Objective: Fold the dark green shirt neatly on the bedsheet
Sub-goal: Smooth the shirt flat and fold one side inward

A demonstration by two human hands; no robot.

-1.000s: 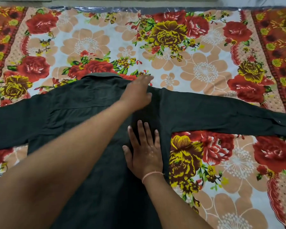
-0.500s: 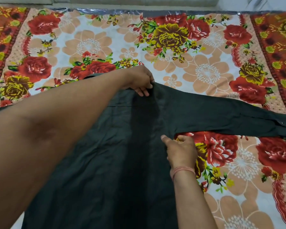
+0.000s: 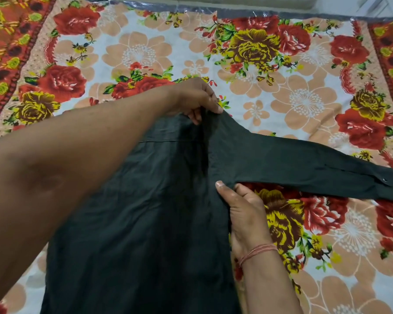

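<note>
The dark green shirt [image 3: 150, 218] lies back up on the floral bedsheet [image 3: 145, 53], its body running toward me. Its right sleeve [image 3: 304, 164] stretches out to the right, ending in a cuff with a snap button. My left hand [image 3: 195, 99] reaches across from the left and pinches the shirt at the right shoulder, lifting the cloth a little. My right hand [image 3: 243, 214] grips the shirt's right side edge just under the armpit. My left forearm hides the shirt's left half and collar.
The bedsheet spreads wide around the shirt, with a red-orange patterned border at the left [image 3: 0, 41] and right [image 3: 390, 64] sides. A strip of bare floor [image 3: 281, 5] runs along the sheet's far edge.
Both hands went from pressing flat on the shirt's middle to gripping its right shoulder and right side. The shoulder has risen slightly and the sleeve now slants down to the right.
</note>
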